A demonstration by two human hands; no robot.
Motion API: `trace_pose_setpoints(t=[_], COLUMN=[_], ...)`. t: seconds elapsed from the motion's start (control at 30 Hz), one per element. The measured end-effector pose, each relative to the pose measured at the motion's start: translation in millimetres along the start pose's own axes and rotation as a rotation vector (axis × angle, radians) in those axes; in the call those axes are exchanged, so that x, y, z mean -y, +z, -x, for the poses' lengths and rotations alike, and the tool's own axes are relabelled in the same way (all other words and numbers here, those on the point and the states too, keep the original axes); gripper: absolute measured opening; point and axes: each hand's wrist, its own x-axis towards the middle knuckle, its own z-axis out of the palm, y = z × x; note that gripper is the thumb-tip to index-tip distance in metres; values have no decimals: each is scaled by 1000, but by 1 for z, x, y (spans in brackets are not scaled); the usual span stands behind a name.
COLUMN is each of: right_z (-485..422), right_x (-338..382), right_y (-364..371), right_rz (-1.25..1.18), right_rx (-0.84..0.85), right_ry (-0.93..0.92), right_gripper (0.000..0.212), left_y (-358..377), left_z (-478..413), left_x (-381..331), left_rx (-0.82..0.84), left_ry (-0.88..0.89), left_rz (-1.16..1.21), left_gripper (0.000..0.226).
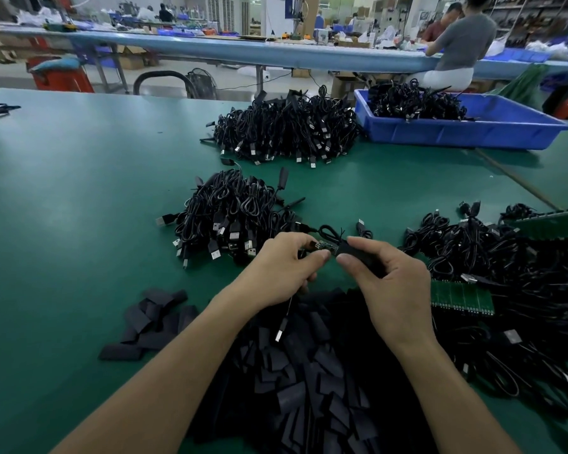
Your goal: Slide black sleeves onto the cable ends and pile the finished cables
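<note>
One sleeve point(363, 255), one cable end point(321, 245).

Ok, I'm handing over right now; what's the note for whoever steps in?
Left hand pinches the bare cable end.
Right hand holds a black sleeve, its mouth at that end, not fully on.
Loose sleeves lie heaped nearest; the cable pile ahead looks finished; the tangle on the right likely waits.
Left: push the sleeve on, add the cable to the pile, repeat.
</note>
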Motion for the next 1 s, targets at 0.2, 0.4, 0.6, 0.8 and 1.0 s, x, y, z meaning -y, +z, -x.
trace_pose_setpoints(t=[0.2,0.4,0.6,0.8,1.0], right_z=[-1,-3,-4,4,7], right_x=[0,1,4,0,5], right_y=[-2,-3,-2,1,6], right_rz=[-9,-119,-109,269,726], right_rx=[-20,-74,-44,230,416], right_ry=[9,32,48,-50,-160], right_gripper=[17,18,20,13,33], left_y=[-4,-11,-10,-15,-14], left_z=[-3,-3,-4,-4,-4], left_x=[2,1,-1,5,2], left_rx=[-50,-34,-29,-157,-164], left_ry=[-1,22,-6,-27,-11], left_rz=[-4,48,183,-10,-96], left_gripper=[22,23,21,14,24])
